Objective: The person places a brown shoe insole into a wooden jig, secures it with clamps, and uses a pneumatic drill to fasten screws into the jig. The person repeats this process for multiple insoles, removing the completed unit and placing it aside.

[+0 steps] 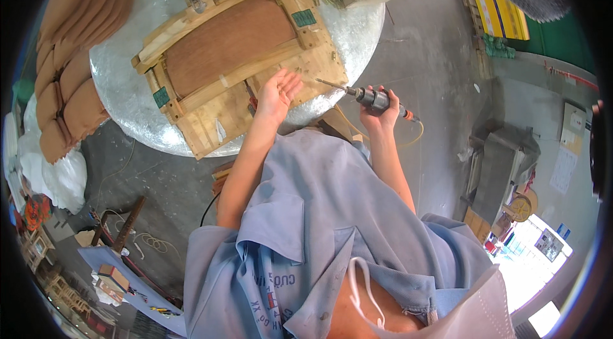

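One drill [372, 98], hands [278, 97] [379, 118] apart, by table edge [372, 38]

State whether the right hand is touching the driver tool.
Touching. The head view shows the right hand gripping the driver tool, its fingers curled around the grey body.

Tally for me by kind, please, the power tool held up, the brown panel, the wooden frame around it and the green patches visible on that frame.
Power tool: 1
Brown panel: 1
Wooden frame: 1
Green patches: 3
Total: 6
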`<state>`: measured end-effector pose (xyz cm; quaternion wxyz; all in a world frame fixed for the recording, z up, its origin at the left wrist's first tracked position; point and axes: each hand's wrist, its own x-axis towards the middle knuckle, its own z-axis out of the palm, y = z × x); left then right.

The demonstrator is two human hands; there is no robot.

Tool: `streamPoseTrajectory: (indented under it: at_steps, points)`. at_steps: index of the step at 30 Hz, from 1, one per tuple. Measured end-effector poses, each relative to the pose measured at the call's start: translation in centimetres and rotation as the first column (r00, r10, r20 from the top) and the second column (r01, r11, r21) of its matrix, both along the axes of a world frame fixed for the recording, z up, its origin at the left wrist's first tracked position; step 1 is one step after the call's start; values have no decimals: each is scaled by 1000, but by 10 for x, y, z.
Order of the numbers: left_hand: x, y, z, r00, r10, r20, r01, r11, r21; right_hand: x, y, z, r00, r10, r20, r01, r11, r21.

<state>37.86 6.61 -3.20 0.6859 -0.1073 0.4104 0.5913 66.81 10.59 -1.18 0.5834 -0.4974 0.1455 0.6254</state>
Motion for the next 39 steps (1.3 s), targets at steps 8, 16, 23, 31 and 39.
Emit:
streamPoseTrajectory:
  at_steps: [8,16,23,31,39]
  points:
    - [5,2,-18,998,-10,-63,5,997,-83,2,0,-1,1000,-12,-18,12,1000,-8]
    - [3,-4,-22,999,15,34,-14,1000,-14,4,-2,-3,999,-17,-30,17,1000,-8]
    - [-1,-8,-15,993,50,106,-61,993,99,4,-4,-3,999,-24,-40,23,1000,-7]
    - [2,-8,-8,995,61,78,-69,991,112,5,-4,-4,999,-24,-41,25,1000,4]
    - [6,-11,-8,974,117,193,-130,990,56,9,-7,-6,998,-46,-37,46,999,2]
